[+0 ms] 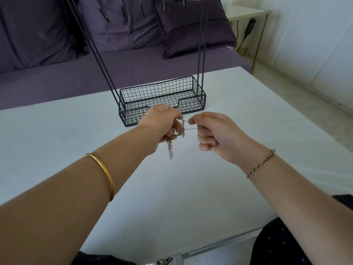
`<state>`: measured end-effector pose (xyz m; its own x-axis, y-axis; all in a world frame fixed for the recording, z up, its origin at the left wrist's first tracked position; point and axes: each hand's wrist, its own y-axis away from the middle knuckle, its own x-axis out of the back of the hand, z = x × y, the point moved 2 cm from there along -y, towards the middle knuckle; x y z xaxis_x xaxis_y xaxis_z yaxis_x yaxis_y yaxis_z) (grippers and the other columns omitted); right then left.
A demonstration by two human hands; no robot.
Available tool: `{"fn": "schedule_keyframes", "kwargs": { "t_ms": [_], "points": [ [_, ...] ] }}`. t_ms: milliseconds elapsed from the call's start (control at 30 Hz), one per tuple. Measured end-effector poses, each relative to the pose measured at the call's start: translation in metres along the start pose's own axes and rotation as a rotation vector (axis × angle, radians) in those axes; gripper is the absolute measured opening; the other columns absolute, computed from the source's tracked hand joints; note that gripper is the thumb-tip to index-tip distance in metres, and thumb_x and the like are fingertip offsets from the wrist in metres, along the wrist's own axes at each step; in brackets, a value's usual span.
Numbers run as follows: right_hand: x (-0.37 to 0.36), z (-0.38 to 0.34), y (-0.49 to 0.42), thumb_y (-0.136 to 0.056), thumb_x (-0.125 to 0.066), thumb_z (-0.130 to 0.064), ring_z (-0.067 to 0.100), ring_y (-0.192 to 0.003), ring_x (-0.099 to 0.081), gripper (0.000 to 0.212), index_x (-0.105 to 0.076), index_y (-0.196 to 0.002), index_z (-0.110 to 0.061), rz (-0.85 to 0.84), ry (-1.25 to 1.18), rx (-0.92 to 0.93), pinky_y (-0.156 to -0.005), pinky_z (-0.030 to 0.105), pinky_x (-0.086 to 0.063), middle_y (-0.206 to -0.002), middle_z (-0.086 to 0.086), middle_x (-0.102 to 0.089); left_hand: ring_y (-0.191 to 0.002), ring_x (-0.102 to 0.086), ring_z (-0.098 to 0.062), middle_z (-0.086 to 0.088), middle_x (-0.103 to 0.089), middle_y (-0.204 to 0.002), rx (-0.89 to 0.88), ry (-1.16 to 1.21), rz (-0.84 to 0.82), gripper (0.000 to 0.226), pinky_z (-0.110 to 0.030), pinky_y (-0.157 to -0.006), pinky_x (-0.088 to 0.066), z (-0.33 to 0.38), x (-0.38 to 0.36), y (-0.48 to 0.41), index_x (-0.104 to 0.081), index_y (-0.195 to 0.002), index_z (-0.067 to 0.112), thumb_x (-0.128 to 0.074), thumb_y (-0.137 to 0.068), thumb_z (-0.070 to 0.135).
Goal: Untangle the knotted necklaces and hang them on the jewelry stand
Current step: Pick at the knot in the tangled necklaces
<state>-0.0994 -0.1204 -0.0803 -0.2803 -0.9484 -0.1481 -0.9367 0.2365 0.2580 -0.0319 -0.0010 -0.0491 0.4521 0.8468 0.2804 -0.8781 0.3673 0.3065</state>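
A tangle of thin silver and rose chains, the knotted necklaces (170, 148), hangs above the white table (57, 140). My left hand (162, 125) grips the bunch, and loose loops dangle below its fingers. My right hand (212, 134) pinches a strand drawn taut sideways from the bunch. Just behind both hands stands the black wire jewelry stand (162, 96), with a mesh basket base and thin uprights rising out of view. Its hooks show only at the top edge.
A purple sofa (57, 73) with cushions runs behind the table. At the back right stands a small white side table (248, 14) with cables. The table's right edge drops to a tiled floor (305, 104). My dark-clothed lap (282, 243) sits at the near edge.
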Motion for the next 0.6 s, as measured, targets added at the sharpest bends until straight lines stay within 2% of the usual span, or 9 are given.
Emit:
{"fn": "schedule_keyframes", "kwargs": {
  "t_ms": [267,433,600],
  "points": [
    [-0.0023,-0.0012,0.0025,-0.091,-0.056,-0.011,0.012,-0.040,-0.018,0.004,-0.059,-0.090,-0.010,-0.097,0.035,0.006,-0.042,0.022,-0.029,-0.046,-0.006,-0.022,-0.042,-0.044,-0.013,-0.005,-0.058,-0.048,-0.025,-0.030,-0.010,0.017,-0.027,-0.056,-0.048,-0.0003,-0.0009,-0.0003,-0.057,-0.082,0.010,-0.045,-0.093,0.004],
    [-0.0010,-0.0021,0.0022,-0.093,-0.056,-0.009,0.012,-0.039,-0.022,0.007,-0.059,-0.087,-0.010,-0.132,0.072,0.018,-0.042,0.021,-0.034,-0.044,-0.007,-0.024,-0.042,-0.046,-0.014,-0.006,-0.063,-0.051,-0.026,-0.064,-0.018,0.016,-0.034,-0.070,-0.049,-0.0006,-0.0020,0.0000,-0.056,-0.083,0.010,-0.044,-0.094,0.006],
    [-0.0002,-0.0032,0.0019,-0.094,-0.052,-0.005,0.013,-0.039,-0.027,0.013,-0.061,-0.089,-0.012,-0.176,0.116,0.034,-0.045,0.026,-0.044,-0.044,-0.006,-0.028,-0.041,-0.046,-0.015,-0.010,-0.069,-0.060,-0.025,-0.093,-0.029,0.015,-0.036,-0.073,-0.047,-0.0029,-0.0018,-0.0006,-0.053,-0.085,0.009,-0.041,-0.093,0.006]
  ]
}}
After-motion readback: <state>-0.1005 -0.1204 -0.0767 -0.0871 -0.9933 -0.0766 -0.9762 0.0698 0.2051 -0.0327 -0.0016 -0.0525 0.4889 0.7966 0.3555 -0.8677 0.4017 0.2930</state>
